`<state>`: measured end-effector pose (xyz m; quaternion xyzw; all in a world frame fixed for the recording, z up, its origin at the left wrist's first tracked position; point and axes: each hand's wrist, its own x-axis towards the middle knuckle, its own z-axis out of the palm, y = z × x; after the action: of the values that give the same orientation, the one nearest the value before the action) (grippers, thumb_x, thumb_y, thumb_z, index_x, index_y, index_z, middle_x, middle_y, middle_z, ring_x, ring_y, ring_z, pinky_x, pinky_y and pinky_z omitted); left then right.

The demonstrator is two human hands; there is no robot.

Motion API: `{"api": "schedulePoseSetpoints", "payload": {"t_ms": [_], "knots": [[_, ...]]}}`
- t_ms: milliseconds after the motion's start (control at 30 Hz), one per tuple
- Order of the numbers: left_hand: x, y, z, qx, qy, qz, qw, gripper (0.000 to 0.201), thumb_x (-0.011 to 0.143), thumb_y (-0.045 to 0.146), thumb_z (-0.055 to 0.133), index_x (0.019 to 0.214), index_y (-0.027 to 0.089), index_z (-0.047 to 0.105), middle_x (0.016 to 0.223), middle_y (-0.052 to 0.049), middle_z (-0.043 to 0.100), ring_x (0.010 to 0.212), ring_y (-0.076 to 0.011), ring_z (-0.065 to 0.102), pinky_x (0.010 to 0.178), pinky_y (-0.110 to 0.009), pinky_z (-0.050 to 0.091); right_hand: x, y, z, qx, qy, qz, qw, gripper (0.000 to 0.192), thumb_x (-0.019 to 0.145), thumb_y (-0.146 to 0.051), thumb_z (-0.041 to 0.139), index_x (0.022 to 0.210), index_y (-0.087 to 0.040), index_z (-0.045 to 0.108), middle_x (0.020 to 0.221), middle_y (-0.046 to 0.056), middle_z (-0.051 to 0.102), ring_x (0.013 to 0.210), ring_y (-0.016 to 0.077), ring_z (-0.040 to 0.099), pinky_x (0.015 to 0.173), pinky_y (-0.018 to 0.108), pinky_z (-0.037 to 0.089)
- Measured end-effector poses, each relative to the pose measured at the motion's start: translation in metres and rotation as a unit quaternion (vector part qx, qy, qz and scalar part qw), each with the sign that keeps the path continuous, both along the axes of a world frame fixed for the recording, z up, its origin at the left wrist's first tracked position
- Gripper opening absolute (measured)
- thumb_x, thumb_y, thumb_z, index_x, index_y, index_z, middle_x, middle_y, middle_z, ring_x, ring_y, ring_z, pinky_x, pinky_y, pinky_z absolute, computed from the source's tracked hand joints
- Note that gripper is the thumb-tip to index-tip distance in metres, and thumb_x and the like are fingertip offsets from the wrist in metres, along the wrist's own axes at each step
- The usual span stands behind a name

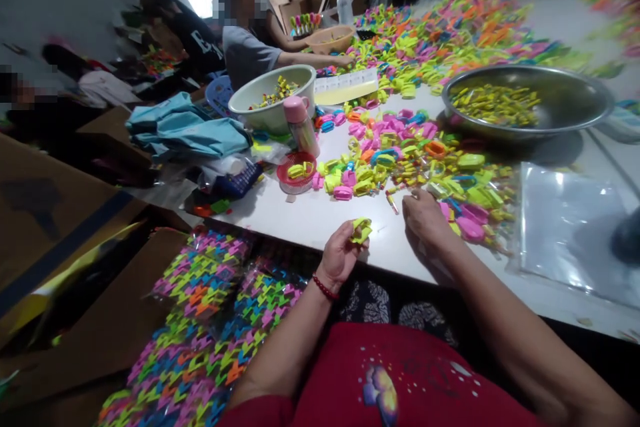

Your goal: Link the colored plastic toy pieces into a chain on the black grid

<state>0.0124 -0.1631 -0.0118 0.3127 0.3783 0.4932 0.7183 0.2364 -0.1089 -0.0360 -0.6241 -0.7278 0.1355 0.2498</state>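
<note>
A yellow-green plastic piece (361,231) is pinched in my left hand (341,255), just over the front edge of the white table. My right hand (426,217) rests at the near side of a pile, its fingertips bent down among small yellow wrapped sticks (407,173); whether they grip one is hidden. One thin stick (393,202) lies on the table left of those fingers. Pink plastic pieces (470,221) lie right of my right hand, mixed with green and blue ones.
A steel bowl (565,125) of yellow sticks stands behind the pile, with clear plastic bags (565,233) at right. At left are a red basket (295,183), a pink-capped bottle (303,127) and a pale basin (237,107). Packed bags (200,333) lie below. A person sits across the corner.
</note>
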Motion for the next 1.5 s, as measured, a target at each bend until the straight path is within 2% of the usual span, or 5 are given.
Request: {"api": "schedulePoseSetpoints", "payload": {"t_ms": [167, 333, 567, 867, 1500], "knots": [[0.011, -0.001, 0.000, 0.023, 0.026, -0.059, 0.998, 0.053, 0.079, 0.045, 0.070, 0.123, 0.016, 0.063, 0.107, -0.010, 0.064, 0.071, -0.0092, 0.057, 0.065, -0.023, 0.048, 0.007, -0.019, 0.026, 0.012, 0.158, -0.032, 0.987, 0.034, 0.090, -0.025, 0.051, 0.121, -0.016, 0.063, 0.120, 0.012, 0.060, 0.107, 0.0238, 0.058, 0.091, 0.038, 0.049], [0.012, -0.012, 0.009, 0.149, 0.138, -0.129, 0.971, 0.031, 0.081, 0.040, 0.071, 0.099, 0.015, 0.074, 0.148, -0.014, 0.040, 0.089, -0.0138, 0.063, 0.078, -0.029, 0.056, -0.003, -0.075, 0.058, -0.169, 0.416, 0.001, 0.893, 0.045, 0.085, -0.052, 0.062, 0.113, -0.018, 0.070, 0.086, 0.005, 0.069, 0.077, 0.0187, 0.062, 0.073, 0.033, 0.052], [0.021, -0.021, 0.015, 0.332, 0.332, -0.074, 0.880, 0.025, 0.076, 0.039, 0.077, 0.088, 0.017, 0.076, 0.116, -0.010, 0.055, 0.105, -0.0194, 0.060, 0.094, -0.034, 0.051, -0.014, -0.110, 0.072, -0.219, 0.461, 0.024, 0.860, 0.038, 0.086, -0.048, 0.062, 0.110, -0.019, 0.070, 0.093, 0.005, 0.069, 0.078, 0.0166, 0.058, 0.070, 0.029, 0.049], [0.029, -0.029, 0.016, 0.425, 0.456, 0.011, 0.782, 0.027, 0.077, 0.043, 0.075, 0.080, 0.017, 0.072, 0.108, -0.008, 0.049, 0.086, -0.0140, 0.056, 0.078, -0.029, 0.052, -0.008, -0.110, 0.069, -0.181, 0.403, 0.043, 0.896, 0.034, 0.090, -0.049, 0.057, 0.103, -0.020, 0.071, 0.102, 0.006, 0.072, 0.093, 0.0215, 0.064, 0.086, 0.034, 0.050], [0.030, -0.028, 0.015, 0.444, 0.549, 0.005, 0.708, 0.015, 0.086, 0.032, 0.066, 0.088, 0.017, 0.069, 0.121, -0.010, 0.046, 0.096, -0.0170, 0.057, 0.084, -0.029, 0.053, -0.005, -0.105, 0.068, -0.059, 0.206, 0.079, 0.974, 0.029, 0.094, -0.039, 0.054, 0.110, -0.019, 0.068, 0.090, 0.008, 0.066, 0.076, 0.0189, 0.060, 0.071, 0.032, 0.048]]}}
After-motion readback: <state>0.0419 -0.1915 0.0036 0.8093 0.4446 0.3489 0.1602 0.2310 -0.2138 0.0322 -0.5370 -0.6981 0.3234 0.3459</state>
